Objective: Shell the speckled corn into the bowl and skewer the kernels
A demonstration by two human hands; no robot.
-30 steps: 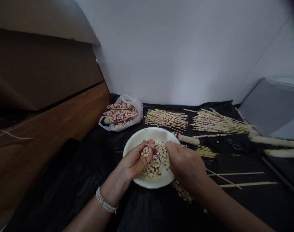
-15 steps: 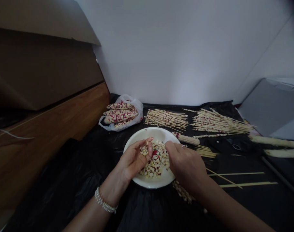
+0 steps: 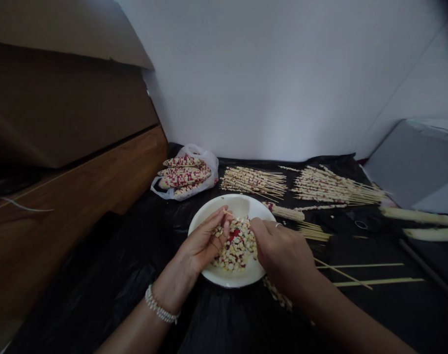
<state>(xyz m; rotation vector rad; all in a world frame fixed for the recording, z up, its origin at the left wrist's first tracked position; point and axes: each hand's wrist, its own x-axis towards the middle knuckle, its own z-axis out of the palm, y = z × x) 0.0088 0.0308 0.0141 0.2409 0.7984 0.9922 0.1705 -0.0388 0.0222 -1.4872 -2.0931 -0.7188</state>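
A white bowl [image 3: 242, 199] of pale and red corn kernels [image 3: 237, 247] sits on black plastic sheeting in front of me. My left hand [image 3: 204, 242], with a bead bracelet at the wrist, is cupped over the bowl's left side; it holds some kernels and its fingertips are pinched together. My right hand [image 3: 283, 251] is closed over the bowl's right side. It grips a thin skewer threaded with kernels [image 3: 277, 294], which trails out under the wrist toward me.
A plastic bag of red-and-white corn cobs [image 3: 183, 177] lies behind the bowl at the left. Two heaps of kernel-loaded skewers [image 3: 253, 180] [image 3: 330, 187] lie at the back. Bare skewers [image 3: 360, 281] and stripped cobs [image 3: 415, 215] lie to the right. Wooden furniture [image 3: 80, 187] borders the left.
My left hand's fingers have straightened and moved slightly up, closing to a pinch at the tips. The right hand has hardly shifted.
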